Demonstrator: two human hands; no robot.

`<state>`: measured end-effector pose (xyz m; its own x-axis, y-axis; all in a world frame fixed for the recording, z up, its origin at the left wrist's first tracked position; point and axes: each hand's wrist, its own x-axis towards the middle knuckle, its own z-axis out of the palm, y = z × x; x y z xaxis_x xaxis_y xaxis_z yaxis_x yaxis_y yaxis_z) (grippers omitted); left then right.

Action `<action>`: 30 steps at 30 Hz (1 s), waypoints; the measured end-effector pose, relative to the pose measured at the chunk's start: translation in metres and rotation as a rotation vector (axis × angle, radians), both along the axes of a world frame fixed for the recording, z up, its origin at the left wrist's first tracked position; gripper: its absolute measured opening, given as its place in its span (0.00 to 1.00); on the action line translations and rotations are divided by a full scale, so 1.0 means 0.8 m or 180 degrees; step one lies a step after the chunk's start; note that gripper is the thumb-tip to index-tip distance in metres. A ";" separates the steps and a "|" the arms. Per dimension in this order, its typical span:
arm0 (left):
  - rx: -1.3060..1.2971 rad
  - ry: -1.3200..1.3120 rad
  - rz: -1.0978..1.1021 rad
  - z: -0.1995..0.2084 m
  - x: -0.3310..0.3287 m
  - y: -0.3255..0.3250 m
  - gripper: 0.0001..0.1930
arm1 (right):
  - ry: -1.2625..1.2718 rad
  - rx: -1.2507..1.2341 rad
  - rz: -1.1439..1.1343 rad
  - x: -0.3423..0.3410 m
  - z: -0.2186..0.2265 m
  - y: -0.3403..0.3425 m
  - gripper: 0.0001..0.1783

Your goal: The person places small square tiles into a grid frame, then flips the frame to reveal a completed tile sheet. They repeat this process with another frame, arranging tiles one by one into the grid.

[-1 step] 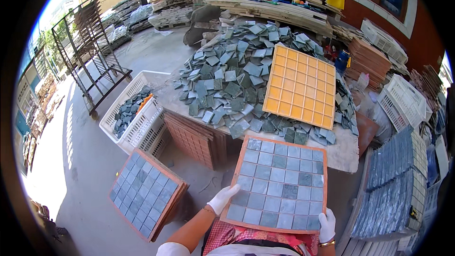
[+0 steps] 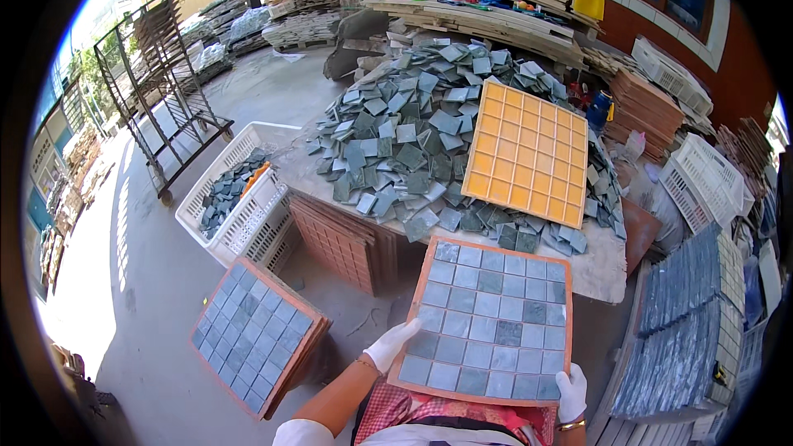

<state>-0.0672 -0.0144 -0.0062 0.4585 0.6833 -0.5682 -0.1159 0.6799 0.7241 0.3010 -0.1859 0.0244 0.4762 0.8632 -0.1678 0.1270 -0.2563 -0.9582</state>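
Observation:
A reddish-brown grid tray filled with square grey-blue stone tiles [image 2: 482,328] is held between my hands at the near edge of the table. My gloved left hand [image 2: 393,345] grips its left side, and my gloved right hand [image 2: 572,392] grips the lower right corner; both have their fingers partly hidden by the tray. Beyond it, loose stone tiles [image 2: 410,134] lie heaped on the table. A yellow grid tray [image 2: 529,151] with bare compartments rests tilted on the heap. To my left, another tile-filled tray [image 2: 258,329] tops a stack of brown trays.
Brown grid trays [image 2: 334,244] stand on edge beside a white crate [image 2: 239,223] holding tile pieces. Stacked tile sheets [image 2: 681,322] fill the right side. A metal rack cart [image 2: 161,99] stands far left. White crates [image 2: 706,177] and brown boards [image 2: 644,111] sit at the back right.

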 end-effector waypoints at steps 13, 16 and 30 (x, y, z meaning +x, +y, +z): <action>0.0314 -0.0248 0.1824 0.000 -0.088 -0.151 0.21 | 0.0454 0.0847 0.1481 -0.077 0.098 0.092 0.35; 0.0398 -0.0451 0.2727 0.036 -0.134 -0.186 0.19 | -0.0189 0.0665 0.1738 -0.092 0.063 0.137 0.26; 0.1504 -0.0138 0.4528 -0.007 -0.316 -0.291 0.25 | -0.1835 -0.0396 0.3047 -0.141 -0.091 0.130 0.26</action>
<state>-0.3200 -0.2476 -0.0122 -0.7187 0.6723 -0.1776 -0.4880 -0.3056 0.8176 0.1885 -0.0821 -0.0481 -0.3395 0.9076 -0.2470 0.7388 0.0947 -0.6673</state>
